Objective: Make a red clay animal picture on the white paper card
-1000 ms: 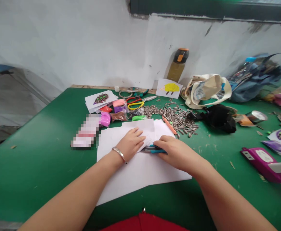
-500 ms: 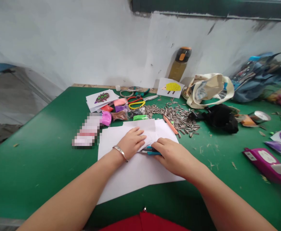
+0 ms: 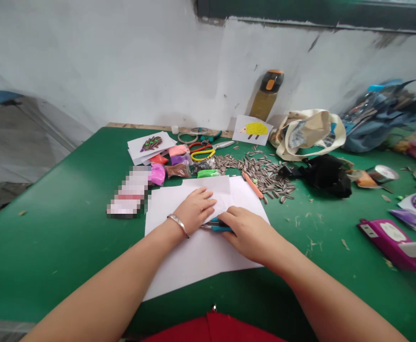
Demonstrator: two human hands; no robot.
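Note:
Both hands are over white paper (image 3: 193, 266) lying on the green table. My left hand (image 3: 193, 209), with a silver bangle at the wrist, lies flat with fingers spread on a smaller white sheet (image 3: 208, 184) atop the larger paper. My right hand (image 3: 248, 232) is closed around a blue-handled metal tool (image 3: 222, 229) held low over the paper. Its metal end points left, near my left fingertips. The hand hides much of this tool, so its exact kind is unclear. Faint pencil-like marks show on the smaller sheet between the hands.
Beyond the paper lie an orange pen-like tool (image 3: 252, 184), a heap of striped sunflower seeds (image 3: 265, 173), bagged coloured clay (image 3: 178, 170) and yellow-handled scissors (image 3: 203, 154). A blurred-out box (image 3: 129, 192) is left. A black bag (image 3: 327, 175) and magenta device (image 3: 386, 242) are right.
My right hand and the blue-handled tool have shifted slightly left along the paper. My left hand stays pressed in almost the same place.

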